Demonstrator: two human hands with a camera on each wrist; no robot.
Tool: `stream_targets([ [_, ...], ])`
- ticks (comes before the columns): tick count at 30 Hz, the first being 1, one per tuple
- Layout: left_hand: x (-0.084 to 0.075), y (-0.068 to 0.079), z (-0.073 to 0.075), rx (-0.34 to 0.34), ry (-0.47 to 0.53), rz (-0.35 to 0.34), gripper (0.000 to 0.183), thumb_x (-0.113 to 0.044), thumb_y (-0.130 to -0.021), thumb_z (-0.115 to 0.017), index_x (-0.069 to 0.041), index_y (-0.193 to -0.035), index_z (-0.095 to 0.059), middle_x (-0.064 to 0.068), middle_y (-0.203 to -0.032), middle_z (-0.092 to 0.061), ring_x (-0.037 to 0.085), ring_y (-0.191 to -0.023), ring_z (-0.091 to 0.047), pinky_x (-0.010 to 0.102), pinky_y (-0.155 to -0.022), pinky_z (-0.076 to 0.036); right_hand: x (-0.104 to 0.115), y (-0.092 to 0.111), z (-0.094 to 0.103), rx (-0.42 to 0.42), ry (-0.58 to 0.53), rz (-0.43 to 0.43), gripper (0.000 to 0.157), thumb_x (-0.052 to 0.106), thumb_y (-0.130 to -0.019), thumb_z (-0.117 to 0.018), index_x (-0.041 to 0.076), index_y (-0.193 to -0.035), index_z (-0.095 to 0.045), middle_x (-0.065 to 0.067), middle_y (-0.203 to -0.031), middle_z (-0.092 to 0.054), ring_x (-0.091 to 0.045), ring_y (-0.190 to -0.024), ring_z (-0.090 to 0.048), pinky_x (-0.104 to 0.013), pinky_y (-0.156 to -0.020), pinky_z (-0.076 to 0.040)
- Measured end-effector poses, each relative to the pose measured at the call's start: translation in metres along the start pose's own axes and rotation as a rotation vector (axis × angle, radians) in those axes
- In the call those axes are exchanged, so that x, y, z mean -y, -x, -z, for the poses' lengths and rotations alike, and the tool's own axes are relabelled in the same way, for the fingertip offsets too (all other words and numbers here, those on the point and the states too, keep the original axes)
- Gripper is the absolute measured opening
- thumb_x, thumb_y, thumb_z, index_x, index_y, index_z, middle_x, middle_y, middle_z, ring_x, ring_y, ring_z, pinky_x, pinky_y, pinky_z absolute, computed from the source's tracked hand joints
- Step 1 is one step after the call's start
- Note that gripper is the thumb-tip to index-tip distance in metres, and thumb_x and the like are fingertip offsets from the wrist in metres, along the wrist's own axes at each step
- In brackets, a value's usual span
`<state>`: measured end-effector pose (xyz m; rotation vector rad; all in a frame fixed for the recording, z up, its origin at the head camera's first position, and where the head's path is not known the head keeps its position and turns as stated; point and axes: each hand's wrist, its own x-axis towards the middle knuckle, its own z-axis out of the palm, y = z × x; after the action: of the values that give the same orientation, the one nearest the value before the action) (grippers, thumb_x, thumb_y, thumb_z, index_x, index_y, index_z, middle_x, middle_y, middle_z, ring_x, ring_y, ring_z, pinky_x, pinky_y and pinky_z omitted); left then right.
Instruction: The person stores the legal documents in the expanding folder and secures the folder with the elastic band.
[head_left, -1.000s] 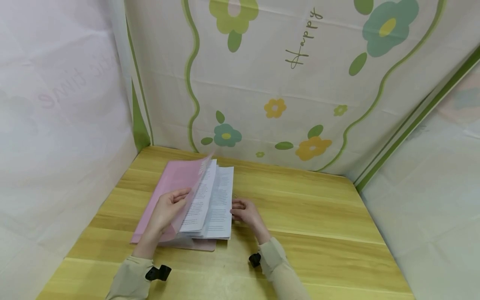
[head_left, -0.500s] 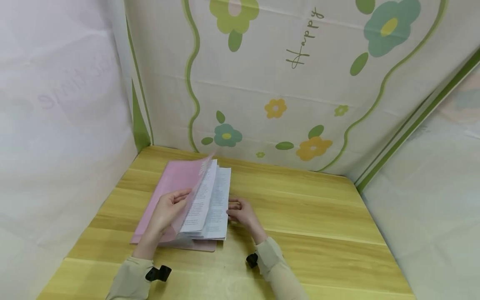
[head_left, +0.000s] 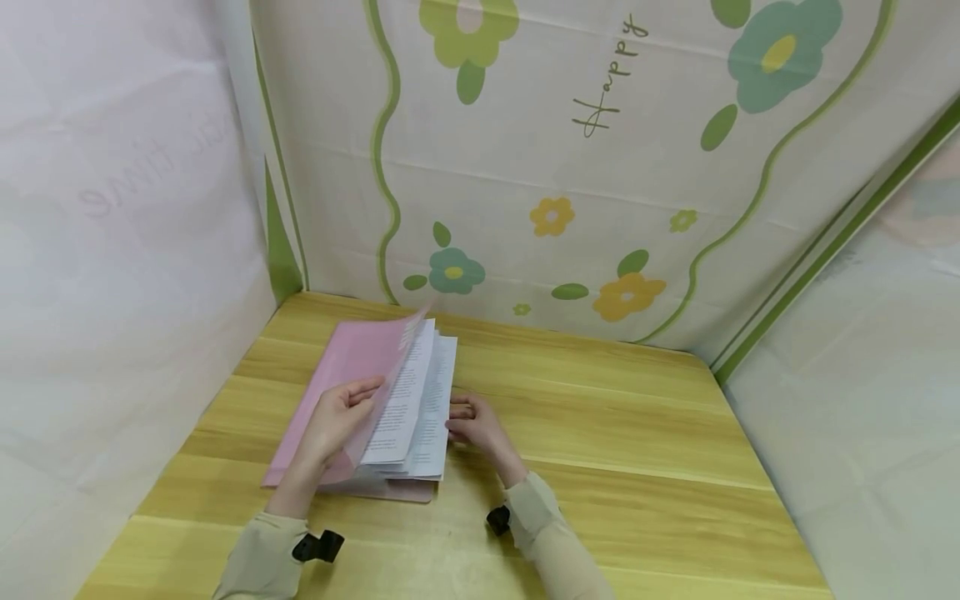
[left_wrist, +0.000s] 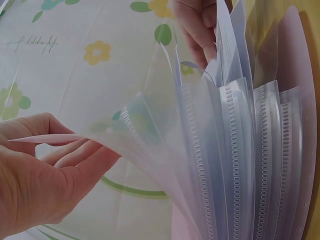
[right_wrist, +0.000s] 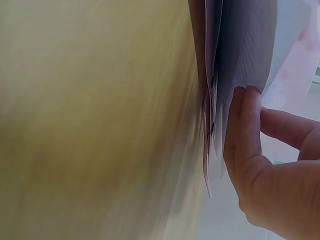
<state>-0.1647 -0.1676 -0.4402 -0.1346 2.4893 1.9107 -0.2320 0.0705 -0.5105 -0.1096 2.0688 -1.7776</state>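
A pink folder lies partly open on the table, its translucent front cover raised and bowed. My left hand pinches the cover's free edge between thumb and fingers. Clear punched sleeves fan out inside, as the left wrist view shows. Printed white sheets stick out past the right side of the folder. At their outer edge is my right hand, pinching them with the thumb on one face and fingers on the other; the right wrist view shows this grip on the paper closely.
The wood-grain table spreads to the right and in front of the folder. A flower-printed cloth hangs behind it, with pale cloth walls on both sides. A black wrist mount sits on the left sleeve.
My right hand has moved slightly left, and the printed sheets have slid left with it, further into the folder. The left hand and the raised cover have stayed in place.
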Motion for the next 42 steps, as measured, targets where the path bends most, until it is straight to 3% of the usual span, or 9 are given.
stream_targets([
  [21, 0.001, 0.002, 0.002, 0.002, 0.012, -0.009, 0.043, -0.003, -0.096, -0.049, 0.005, -0.139, -0.053, 0.023, -0.139, -0.058, 0.033, -0.132, -0.054, 0.004, -0.085, -0.041, -0.001, -0.005, -0.015, 0.033, -0.027, 0.017, 0.047, -0.007, -0.089, -0.063, -0.009, -0.135, -0.052, -0.031, -0.123, -0.065, -0.011, -0.086, -0.067, -0.026, -0.076, -0.059],
  [35, 0.0, 0.002, 0.003, 0.004, 0.021, -0.017, 0.043, -0.002, -0.096, -0.049, 0.005, -0.138, -0.053, 0.023, -0.14, -0.057, 0.032, -0.132, -0.053, 0.004, -0.086, -0.041, 0.0, -0.012, -0.023, 0.043, -0.049, 0.027, 0.041, -0.011, -0.086, -0.063, -0.014, -0.126, -0.057, -0.029, -0.117, -0.068, -0.007, -0.08, -0.066, -0.023, -0.073, -0.059],
  [42, 0.0, 0.002, 0.003, 0.007, 0.019, -0.015, 0.043, -0.003, -0.096, -0.05, 0.005, -0.138, -0.053, 0.023, -0.14, -0.057, 0.032, -0.133, -0.053, 0.007, -0.088, -0.042, 0.002, -0.011, -0.025, 0.046, -0.03, 0.034, 0.038, -0.01, -0.086, -0.064, -0.016, -0.123, -0.057, -0.032, -0.117, -0.068, -0.009, -0.081, -0.067, -0.029, -0.077, -0.06],
])
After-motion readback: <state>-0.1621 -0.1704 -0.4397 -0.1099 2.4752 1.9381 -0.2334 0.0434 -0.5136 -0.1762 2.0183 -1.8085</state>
